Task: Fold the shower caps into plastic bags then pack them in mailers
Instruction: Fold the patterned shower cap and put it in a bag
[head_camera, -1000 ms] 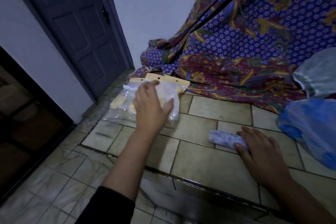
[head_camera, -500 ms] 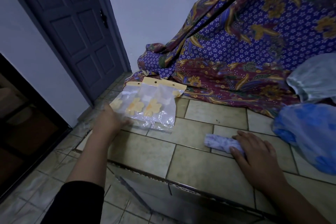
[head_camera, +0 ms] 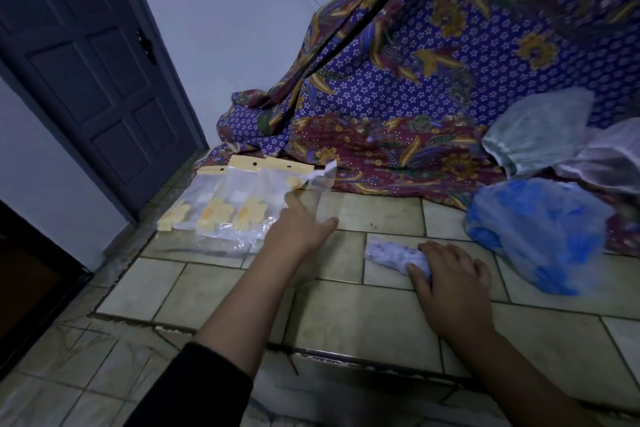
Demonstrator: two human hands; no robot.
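Observation:
A stack of clear plastic bags [head_camera: 221, 208] with yellow header strips and yellow flower prints lies on the raised tiled floor [head_camera: 346, 315] at the left. My left hand [head_camera: 298, 232] reaches over the stack's right edge and pinches one clear bag [head_camera: 322, 180] between forefinger and thumb; its corner lifts off the stack, blurred. A folded lilac shower cap [head_camera: 388, 255] lies as a short roll on the tiles. My right hand [head_camera: 450, 281] holds its right end, thumb and fingers curled around it.
Loose shower caps lie at the right: a blue one [head_camera: 533, 236], a pale green one [head_camera: 533, 128] and a white one [head_camera: 609, 156]. A patterned purple and maroon cloth [head_camera: 433, 87] hangs behind. A dark door [head_camera: 86, 80] stands at the left. The tiled platform drops at a step edge [head_camera: 311, 354].
My left hand swung from the stack's left side to its right edge and picked up one bag's corner. The right hand stayed on the folded cap.

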